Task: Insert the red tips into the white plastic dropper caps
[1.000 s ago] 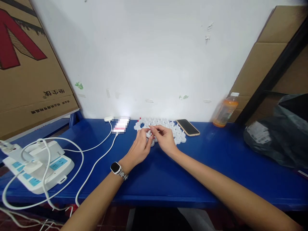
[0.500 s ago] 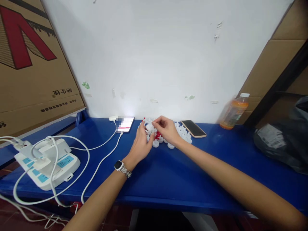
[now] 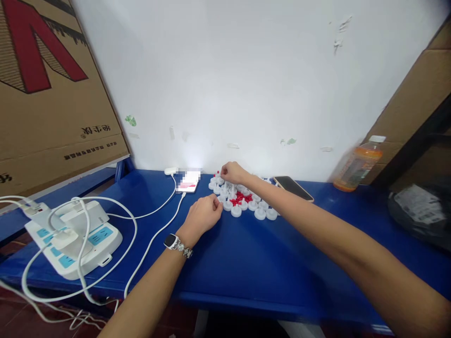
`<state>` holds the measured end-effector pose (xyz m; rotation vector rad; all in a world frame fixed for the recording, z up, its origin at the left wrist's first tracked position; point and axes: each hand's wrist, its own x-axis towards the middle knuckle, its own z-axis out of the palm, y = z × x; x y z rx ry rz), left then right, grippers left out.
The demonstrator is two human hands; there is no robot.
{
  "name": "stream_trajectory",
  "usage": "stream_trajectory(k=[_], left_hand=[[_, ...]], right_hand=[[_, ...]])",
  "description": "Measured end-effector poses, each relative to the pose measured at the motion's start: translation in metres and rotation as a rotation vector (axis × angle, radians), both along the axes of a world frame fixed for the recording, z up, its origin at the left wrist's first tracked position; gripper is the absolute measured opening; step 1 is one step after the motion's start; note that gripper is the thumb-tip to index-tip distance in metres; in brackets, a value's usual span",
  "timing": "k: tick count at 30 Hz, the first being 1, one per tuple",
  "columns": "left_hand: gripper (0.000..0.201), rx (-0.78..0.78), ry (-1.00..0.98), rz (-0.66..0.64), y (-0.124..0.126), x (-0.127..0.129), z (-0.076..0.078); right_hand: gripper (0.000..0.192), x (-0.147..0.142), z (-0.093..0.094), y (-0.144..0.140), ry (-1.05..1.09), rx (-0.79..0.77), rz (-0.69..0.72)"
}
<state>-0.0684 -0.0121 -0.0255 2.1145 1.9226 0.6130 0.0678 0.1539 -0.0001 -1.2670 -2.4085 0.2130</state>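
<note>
A group of white round caps with pointed spouts [image 3: 260,214] lies on the blue table, around a small heap of red tips [image 3: 240,199]. My right hand [image 3: 232,173] reaches to the back left of the group, its thumb and finger pinched at the spout of a white nozzle cap [image 3: 220,180]. Just behind it a few caps carry red tips [image 3: 217,172]. At the front left edge of the group is my left hand [image 3: 204,212], its fingers curled together; whatever they may hold is hidden. My right forearm covers some caps on the right.
A lit phone [image 3: 190,181] on a cable lies left of the caps, a dark phone [image 3: 293,188] to the right. Further right stand an orange drink bottle [image 3: 357,164] and a black plastic bag [image 3: 416,211]. A power strip [image 3: 75,244] with looping white cables occupies the left.
My hands have moved apart: the left came back toward the front left, the right went to the back left of the caps. More caps and red tips show between them.
</note>
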Motion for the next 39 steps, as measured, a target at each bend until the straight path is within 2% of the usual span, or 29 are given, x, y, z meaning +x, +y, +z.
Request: stream_trajectory(k=[8, 17, 23, 28, 30, 32, 36, 39], left_hand=[[0.026, -0.001, 0.0, 0.027, 0.001, 0.0, -0.003], [0.026, 0.004, 0.002, 0.031, 0.002, 0.0, -0.003], [0.024, -0.006, -0.006, 0.028, 0.002, 0.0, -0.002], [0.021, -0.009, -0.051, 0.02, 0.003, -0.001, -0.003], [0.018, 0.048, -0.078, 0.038, 0.003, -0.001, -0.003], [0.019, 0.177, -0.111, 0.071, 0.003, 0.0, -0.003], [0.044, 0.439, -0.179, 0.109, 0.0, 0.006, -0.001], [0.041, 0.411, -0.16, 0.017, -0.003, 0.013, -0.001]], right_hand=[[0.016, -0.006, 0.013, 0.009, -0.116, -0.023, 0.02], [0.011, -0.007, 0.01, 0.003, -0.131, -0.03, 0.044], [0.031, -0.02, 0.008, -0.009, -0.054, 0.027, 0.068], [0.011, -0.026, 0.006, -0.013, -0.04, -0.064, 0.109], [0.012, -0.022, 0.007, -0.018, 0.021, -0.062, 0.108], [0.015, -0.013, 0.01, -0.028, 0.164, -0.063, 0.122], [0.025, 0.013, 0.013, -0.065, 0.492, -0.175, 0.174], [0.035, 0.033, 0.013, -0.093, 0.605, -0.304, 0.202]])
